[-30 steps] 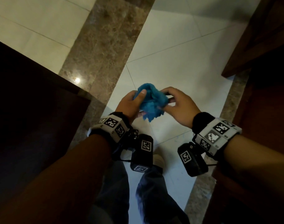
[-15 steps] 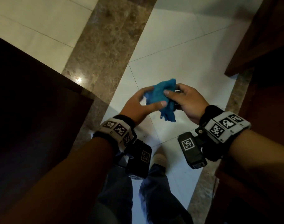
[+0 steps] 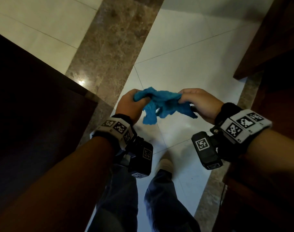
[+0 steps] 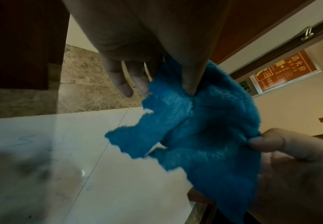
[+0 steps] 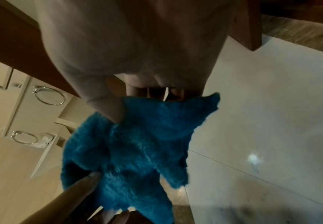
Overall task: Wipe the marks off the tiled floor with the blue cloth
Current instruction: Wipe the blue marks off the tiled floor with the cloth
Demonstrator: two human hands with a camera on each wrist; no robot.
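Person stands over a tiled floor (image 3: 184, 67), both hands raised in front of the body, well above the tiles. Blue cloth (image 3: 161, 104) is stretched between the two hands in mid-air, not touching the floor. Left hand (image 3: 131, 106) grips the cloth's left end, fingers curled round a bunched fold, thumb pressed into the fabric; left wrist view shows the thumb tip dug into the pile. Right hand (image 3: 201, 102) pinches the cloth's right end between thumb and curled fingers. The middle of the cloth sags, with ragged corners hanging down on the near side.

Left wrist view: cloth (image 4: 201, 136) fills centre frame, fluffy pile, uneven edges, right hand's thumb clamped on its far edge. Faint bluish scribble marks (image 4: 27, 141) and dark smudges lie on the white tile below, left of the cloth. Right wrist view: cloth (image 5: 137, 151) hangs from the right hand's fingers, left hand's fingers holding its lower end.

Brown marble strip (image 3: 112, 41) runs diagonally across the floor, left of the white tiles. Dark wooden furniture (image 3: 30, 97) at left, a wooden door frame (image 3: 266, 37) at right. Person's jeans (image 3: 166, 198) and one light shoe (image 3: 165, 164) show below the hands. Tagged wristbands with black cameras sit on both wrists. An orange wall sign (image 4: 287, 71) with Chinese characters is in the left wrist view; two metal towel rings (image 5: 48, 95) on a beige wall are in the right wrist view.
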